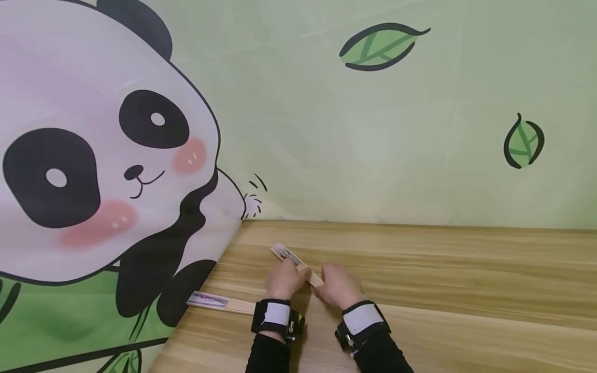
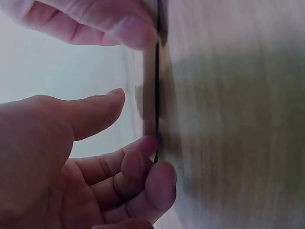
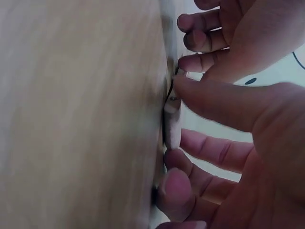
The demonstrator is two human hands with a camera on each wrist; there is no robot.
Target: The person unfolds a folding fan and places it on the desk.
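Though slim, printed strip (image 1: 287,254) (in hands (image 1: 285,280) (image 1: 339,285))

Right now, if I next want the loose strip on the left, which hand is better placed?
Probably your left hand: the loose strip runs up to its wristband, while your right hand sits farther across. Both hands are on the angled strip, so free the left first.

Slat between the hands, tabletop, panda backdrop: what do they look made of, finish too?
Slat: probably wood or bamboo, matte; pale tan, printed at one end. Tabletop: wood or wood-look laminate, low sheen; streaky grain. Panda backdrop: likely fabric or vinyl, soft sheen; faint creases.
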